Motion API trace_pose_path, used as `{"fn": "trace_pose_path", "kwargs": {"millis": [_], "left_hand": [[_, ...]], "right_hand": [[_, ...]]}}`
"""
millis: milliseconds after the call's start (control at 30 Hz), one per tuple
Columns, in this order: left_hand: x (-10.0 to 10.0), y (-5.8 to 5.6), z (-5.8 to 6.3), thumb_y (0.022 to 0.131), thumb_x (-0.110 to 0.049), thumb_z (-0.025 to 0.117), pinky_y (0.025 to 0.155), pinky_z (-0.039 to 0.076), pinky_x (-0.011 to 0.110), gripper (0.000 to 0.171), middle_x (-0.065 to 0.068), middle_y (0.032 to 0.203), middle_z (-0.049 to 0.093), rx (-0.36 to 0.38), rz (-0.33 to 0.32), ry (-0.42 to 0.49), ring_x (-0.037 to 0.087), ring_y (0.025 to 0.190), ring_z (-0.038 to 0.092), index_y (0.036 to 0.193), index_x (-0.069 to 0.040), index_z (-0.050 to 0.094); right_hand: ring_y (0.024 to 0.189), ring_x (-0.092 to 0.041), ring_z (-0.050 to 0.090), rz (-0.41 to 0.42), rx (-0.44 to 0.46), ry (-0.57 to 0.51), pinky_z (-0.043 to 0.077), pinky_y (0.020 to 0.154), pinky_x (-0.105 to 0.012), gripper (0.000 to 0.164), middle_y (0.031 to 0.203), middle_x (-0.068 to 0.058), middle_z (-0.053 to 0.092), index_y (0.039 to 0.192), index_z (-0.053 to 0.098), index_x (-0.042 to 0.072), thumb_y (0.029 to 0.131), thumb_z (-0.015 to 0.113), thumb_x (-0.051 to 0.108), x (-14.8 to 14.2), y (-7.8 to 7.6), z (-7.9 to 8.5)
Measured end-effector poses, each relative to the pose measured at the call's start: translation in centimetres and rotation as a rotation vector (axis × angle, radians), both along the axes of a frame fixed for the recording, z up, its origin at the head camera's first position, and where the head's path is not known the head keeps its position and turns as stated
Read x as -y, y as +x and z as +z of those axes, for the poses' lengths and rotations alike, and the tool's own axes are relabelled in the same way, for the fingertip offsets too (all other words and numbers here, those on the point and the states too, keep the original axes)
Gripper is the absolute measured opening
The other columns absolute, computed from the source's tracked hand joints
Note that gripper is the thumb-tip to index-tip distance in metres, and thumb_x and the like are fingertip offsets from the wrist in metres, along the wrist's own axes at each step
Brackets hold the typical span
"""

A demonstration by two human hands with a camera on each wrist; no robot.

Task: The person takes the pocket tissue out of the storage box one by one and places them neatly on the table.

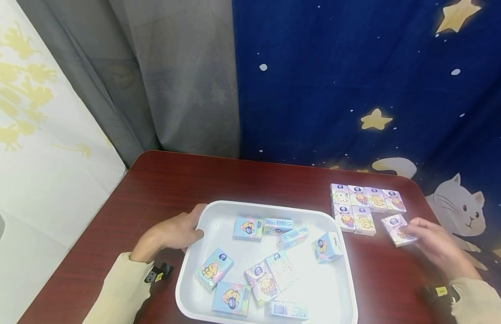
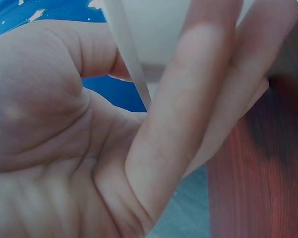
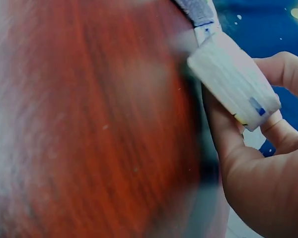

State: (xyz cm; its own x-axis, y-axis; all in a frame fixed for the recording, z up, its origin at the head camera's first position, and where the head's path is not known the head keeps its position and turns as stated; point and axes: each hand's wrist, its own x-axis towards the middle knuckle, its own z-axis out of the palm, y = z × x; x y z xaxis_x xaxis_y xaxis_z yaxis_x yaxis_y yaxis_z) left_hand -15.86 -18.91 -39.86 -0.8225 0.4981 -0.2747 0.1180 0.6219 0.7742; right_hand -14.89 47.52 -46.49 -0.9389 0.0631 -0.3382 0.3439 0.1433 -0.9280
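A white plastic tray holds several small tissue packs, most of them blue, such as the pack at its left side. My left hand grips the tray's upper left rim, thumb on the inner side and fingers outside; the left wrist view shows the tray wall between them. My right hand pinches a purple tissue pack between thumb and fingers, just right of the laid-out packs. In the right wrist view that pack is seen edge-on.
Several purple packs lie in two adjoining rows at the table's right rear, four-wide row behind a shorter one. The dark red table ends at a rounded right corner. Grey and blue curtains hang behind it.
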Motion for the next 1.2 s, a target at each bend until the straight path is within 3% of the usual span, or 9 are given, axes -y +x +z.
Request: {"fn": "trace_pose_path", "kwargs": {"millis": [200, 300, 567, 833, 1200], "left_hand": [[-0.1, 0.1, 0.1, 0.099, 0.007, 0.063, 0.053, 0.065, 0.043, 0.078, 0.017, 0.104, 0.071, -0.007, 0.003, -0.007, 0.024, 0.074, 0.077, 0.163, -0.004, 0.02], [-0.1, 0.1, 0.1, 0.099, 0.006, 0.063, 0.053, 0.065, 0.043, 0.077, 0.017, 0.104, 0.071, -0.005, 0.004, -0.008, 0.024, 0.074, 0.077, 0.162, -0.003, 0.02], [-0.1, 0.0, 0.0, 0.1, 0.005, 0.063, 0.054, 0.065, 0.043, 0.076, 0.015, 0.102, 0.071, 0.004, 0.009, -0.015, 0.023, 0.073, 0.077, 0.162, -0.003, 0.021], [0.0, -0.1, 0.0, 0.1, 0.005, 0.063, 0.055, 0.066, 0.044, 0.077, 0.015, 0.103, 0.072, 0.005, 0.005, -0.014, 0.023, 0.074, 0.077, 0.163, -0.005, 0.02], [0.0, 0.0, 0.0, 0.1, 0.005, 0.062, 0.055, 0.066, 0.044, 0.077, 0.016, 0.103, 0.072, 0.014, 0.008, -0.01, 0.024, 0.074, 0.077, 0.164, -0.006, 0.02]], "right_hand": [[0.093, -0.012, 0.059, 0.054, 0.05, 0.417, 0.048, 0.077, -0.025, 0.028, 0.098, 0.01, 0.069, 0.092, 0.074, 0.011, 0.109, 0.069, 0.033, 0.2, 0.1, 0.8], [0.096, -0.016, 0.058, 0.065, 0.071, 0.486, 0.046, 0.078, -0.029, 0.036, 0.1, 0.005, 0.07, 0.094, 0.074, 0.008, 0.107, 0.071, 0.041, 0.3, 0.0, 1.1], [0.093, -0.016, 0.06, 0.105, 0.035, 0.537, 0.049, 0.075, -0.026, 0.044, 0.104, -0.002, 0.073, 0.11, 0.074, -0.001, 0.107, 0.071, 0.042, 1.2, -0.3, 1.3], [0.093, -0.017, 0.059, 0.113, 0.021, 0.559, 0.046, 0.075, -0.028, 0.047, 0.102, -0.003, 0.072, 0.114, 0.074, -0.004, 0.107, 0.072, 0.042, 2.0, -0.9, 1.4], [0.117, -0.035, 0.056, 0.095, 0.112, 0.477, 0.044, 0.095, -0.052, 0.062, 0.114, -0.008, 0.075, 0.126, 0.074, -0.004, 0.104, 0.073, 0.053, 2.4, -1.5, 1.4]]}}
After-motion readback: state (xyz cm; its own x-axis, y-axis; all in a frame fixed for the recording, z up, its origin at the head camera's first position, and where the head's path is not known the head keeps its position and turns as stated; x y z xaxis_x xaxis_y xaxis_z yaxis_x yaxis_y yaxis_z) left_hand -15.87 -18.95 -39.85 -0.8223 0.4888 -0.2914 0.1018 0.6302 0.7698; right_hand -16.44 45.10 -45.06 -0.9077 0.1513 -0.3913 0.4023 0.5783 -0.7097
